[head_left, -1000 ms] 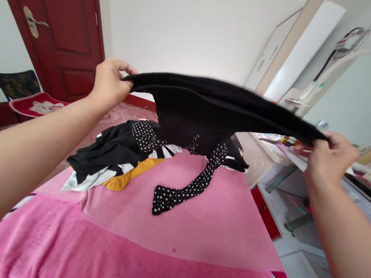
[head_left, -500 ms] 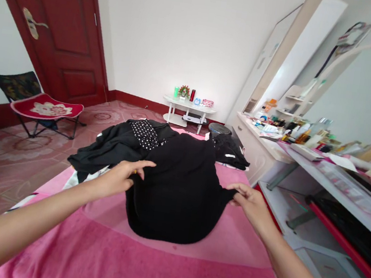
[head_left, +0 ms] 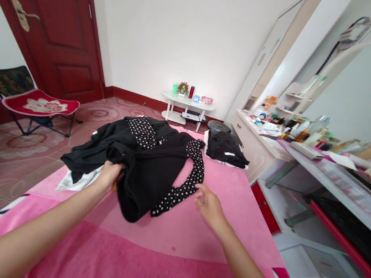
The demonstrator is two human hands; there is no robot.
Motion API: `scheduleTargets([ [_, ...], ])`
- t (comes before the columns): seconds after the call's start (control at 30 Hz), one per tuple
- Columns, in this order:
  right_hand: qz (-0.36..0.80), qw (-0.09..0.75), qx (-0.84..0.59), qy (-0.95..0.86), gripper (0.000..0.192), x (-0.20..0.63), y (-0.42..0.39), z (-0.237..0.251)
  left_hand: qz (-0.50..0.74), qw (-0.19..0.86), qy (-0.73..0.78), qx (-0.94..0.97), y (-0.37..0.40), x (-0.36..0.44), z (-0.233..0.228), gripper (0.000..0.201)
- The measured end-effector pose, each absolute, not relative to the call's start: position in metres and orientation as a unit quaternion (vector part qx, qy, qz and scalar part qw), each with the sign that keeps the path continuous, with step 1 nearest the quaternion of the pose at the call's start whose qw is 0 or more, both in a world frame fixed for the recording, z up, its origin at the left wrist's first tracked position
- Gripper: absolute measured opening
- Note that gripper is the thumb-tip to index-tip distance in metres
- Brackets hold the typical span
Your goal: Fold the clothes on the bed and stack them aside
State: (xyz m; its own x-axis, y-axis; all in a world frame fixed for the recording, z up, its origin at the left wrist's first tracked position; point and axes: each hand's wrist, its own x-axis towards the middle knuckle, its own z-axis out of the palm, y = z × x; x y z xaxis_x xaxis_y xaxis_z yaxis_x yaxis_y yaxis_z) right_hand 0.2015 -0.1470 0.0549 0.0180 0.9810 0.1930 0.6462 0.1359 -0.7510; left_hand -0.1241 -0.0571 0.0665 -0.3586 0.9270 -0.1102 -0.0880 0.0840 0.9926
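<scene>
My left hand [head_left: 110, 177] is closed around the hem edge of a black garment [head_left: 153, 171], whose cloth bunches and hangs in a fold beside the fingers. From the garment's right side comes a black band with white polka dots [head_left: 198, 170], curving down onto the pink blanket [head_left: 227, 186]. My right hand [head_left: 208, 206] is just right of this band, fingers partly bent and apart, holding nothing I can see; one fingertip is close to the dotted cloth. Behind on the left lies a heap of black clothes [head_left: 98, 145] with another dotted strip [head_left: 141, 132].
White cloth [head_left: 79, 180] shows under the heap. Folded black clothes [head_left: 227, 148] lie at the blanket's far right corner. A desk [head_left: 342, 175] and a dresser [head_left: 257, 142] crowded with bottles stand right. A folding chair [head_left: 38, 102] stands left, a small white table [head_left: 188, 101] at the wall.
The left hand has drawn the garment's edge leftward and gathered it. The right hand has let go of the right edge and moved left; the dotted band has come into view.
</scene>
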Motion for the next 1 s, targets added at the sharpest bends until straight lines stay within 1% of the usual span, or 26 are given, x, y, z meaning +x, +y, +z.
scheduleTargets([
  [0.07,0.223,0.279,-0.619,-0.7,0.057,0.192,-0.142,0.034,0.535,0.449,0.599,0.39,-0.058,-0.127,0.052,0.028],
  [0.1,0.219,0.253,-0.62,-0.71,0.062,0.182,-0.141,0.028,0.519,0.451,0.597,0.414,-0.06,-0.126,0.046,0.027],
  [0.13,0.21,0.235,-0.621,-0.718,0.062,0.172,-0.14,0.024,0.508,0.447,0.594,0.436,-0.062,-0.124,0.043,0.026],
  [0.17,0.196,0.222,-0.622,-0.725,0.056,0.162,-0.139,0.024,0.501,0.441,0.591,0.453,-0.063,-0.122,0.041,0.025],
  [0.23,0.167,0.19,-0.615,-0.747,0.035,0.152,-0.135,0.03,0.49,0.433,0.592,0.472,-0.064,-0.121,0.042,0.025],
  [0.3,0.149,0.154,-0.604,-0.768,0.016,0.16,-0.126,0.05,0.473,0.43,0.604,0.476,-0.062,-0.125,0.044,0.025],
  [0.33,0.142,0.148,-0.605,-0.769,0.012,0.172,-0.12,0.064,0.465,0.428,0.609,0.479,-0.061,-0.128,0.044,0.025],
  [0.4,0.107,0.168,-0.634,-0.747,0.014,0.207,-0.103,0.101,0.457,0.419,0.607,0.497,-0.06,-0.133,0.044,0.024],
  [0.43,0.064,0.198,-0.664,-0.718,0.018,0.226,-0.094,0.12,0.454,0.411,0.597,0.518,-0.06,-0.134,0.043,0.022],
  [0.53,-0.035,0.273,-0.693,-0.667,0.051,0.267,-0.076,0.166,0.449,0.363,0.532,0.62,-0.066,-0.131,0.043,0.016],
  [0.57,-0.05,0.3,-0.681,-0.667,0.057,0.269,-0.075,0.173,0.441,0.346,0.504,0.657,-0.07,-0.128,0.045,0.017],
  [0.6,-0.043,0.326,-0.661,-0.674,0.061,0.264,-0.078,0.174,0.428,0.333,0.478,0.691,-0.074,-0.123,0.048,0.018],
  [0.63,-0.01,0.348,-0.638,-0.687,0.062,0.252,-0.085,0.169,0.411,0.326,0.455,0.719,-0.08,-0.117,0.053,0.021],
  [0.67,0.042,0.368,-0.609,-0.701,0.062,0.234,-0.095,0.159,0.393,0.321,0.436,0.743,-0.086,-0.111,0.059,0.023],
  [0.7,0.127,0.368,-0.583,-0.713,0.064,0.212,-0.107,0.145,0.375,0.32,0.417,0.764,-0.093,-0.104,0.065,0.025],
  [0.77,0.268,0.348,-0.521,-0.732,0.088,0.164,-0.135,0.114,0.351,0.319,0.383,0.793,-0.106,-0.089,0.076,0.029],
  [0.8,0.316,0.331,-0.494,-0.739,0.101,0.142,-0.148,0.1,0.345,0.323,0.365,0.802,-0.113,-0.081,0.079,0.03],
  [0.83,0.346,0.335,-0.48,-0.733,0.107,0.123,-0.16,0.087,0.341,0.329,0.349,0.809,-0.119,-0.074,0.082,0.031],
  [0.87,0.362,0.356,-0.471,-0.721,0.106,0.108,-0.168,0.077,0.339,0.337,0.334,0.812,-0.124,-0.067,0.083,0.034],
  [0.9,0.373,0.381,-0.465,-0.707,0.098,0.098,-0.173,0.071,0.339,0.343,0.323,0.814,-0.129,-0.062,0.083,0.038],
  [1.0,0.382,0.462,-0.465,-0.652,0.051,0.099,-0.173,0.071,0.351,0.326,0.323,0.817,-0.136,-0.058,0.084,0.06],
])
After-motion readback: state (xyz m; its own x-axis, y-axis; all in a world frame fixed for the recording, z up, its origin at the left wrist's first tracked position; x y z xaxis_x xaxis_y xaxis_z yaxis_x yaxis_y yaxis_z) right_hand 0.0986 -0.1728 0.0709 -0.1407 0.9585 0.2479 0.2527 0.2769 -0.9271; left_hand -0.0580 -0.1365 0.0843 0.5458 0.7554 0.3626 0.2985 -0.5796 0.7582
